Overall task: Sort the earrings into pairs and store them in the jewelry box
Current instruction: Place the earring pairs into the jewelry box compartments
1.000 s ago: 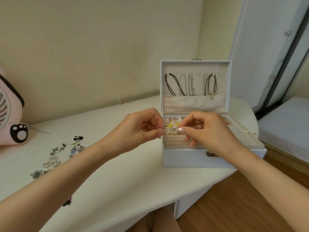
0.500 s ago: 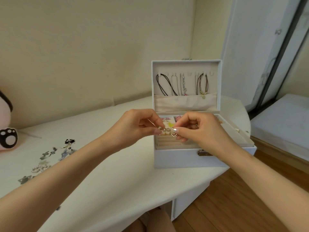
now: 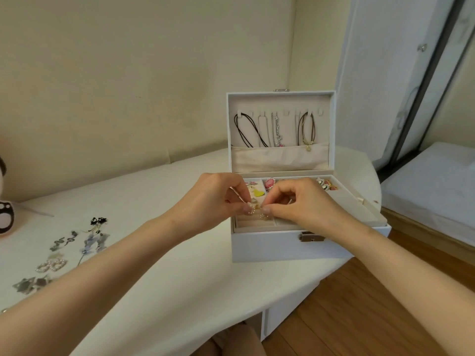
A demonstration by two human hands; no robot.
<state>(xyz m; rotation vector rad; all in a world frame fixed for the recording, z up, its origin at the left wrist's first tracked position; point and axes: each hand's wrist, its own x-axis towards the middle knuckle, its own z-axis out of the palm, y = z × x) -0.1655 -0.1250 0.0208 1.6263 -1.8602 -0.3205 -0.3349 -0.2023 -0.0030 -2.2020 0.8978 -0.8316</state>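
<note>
A white jewelry box (image 3: 282, 246) stands open on the table, its lid upright with necklaces (image 3: 276, 131) hanging inside. Both hands hover over the box's front left compartments. My left hand (image 3: 213, 199) pinches a small gold earring (image 3: 255, 207) between thumb and forefinger. My right hand (image 3: 300, 204) pinches a matching small pearl-and-gold earring (image 3: 262, 215) right beside it. Yellow (image 3: 257, 193) and pink (image 3: 269, 183) pieces lie in the rear compartments. Loose earrings (image 3: 55, 264) lie on the table at the far left.
A white table (image 3: 159, 278) carries everything; its front edge runs diagonally above a wooden floor (image 3: 359, 317). A pink-and-black object (image 3: 5, 217) sits at the left edge. Black, silver and blue earrings (image 3: 95, 235) lie left of my forearm. A bed (image 3: 437, 186) is at right.
Both hands have lowered slightly toward the box's front compartments, still holding the small earrings together. The view has shifted right, so the pink object is nearly out of frame.
</note>
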